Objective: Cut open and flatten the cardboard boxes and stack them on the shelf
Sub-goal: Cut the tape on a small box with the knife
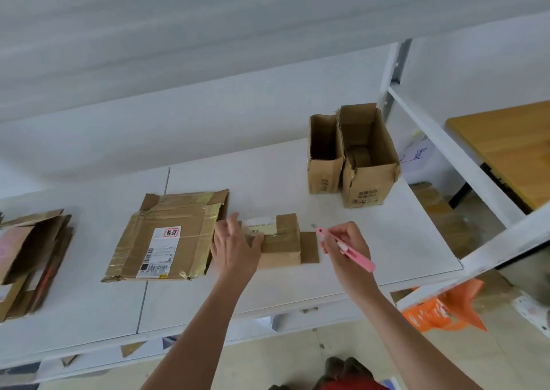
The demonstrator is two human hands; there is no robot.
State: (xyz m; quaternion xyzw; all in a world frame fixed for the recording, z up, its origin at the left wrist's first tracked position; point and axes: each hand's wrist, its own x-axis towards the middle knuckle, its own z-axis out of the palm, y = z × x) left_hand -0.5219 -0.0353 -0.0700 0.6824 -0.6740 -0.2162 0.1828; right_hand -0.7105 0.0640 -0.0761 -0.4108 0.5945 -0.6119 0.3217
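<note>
On the shelf (268, 181), just right of the flattened box (166, 234), the small taped box (279, 240) looked light and stiff, best steadied from above, where the left hand (235, 249) rested with fingers spread, while the right hand (346, 245) pinched a pink cutter (345, 248).

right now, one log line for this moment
left hand: open, on small taped box | right hand: gripping pink cutter, blade beside box | flattened box: left | stage: cutting
</note>
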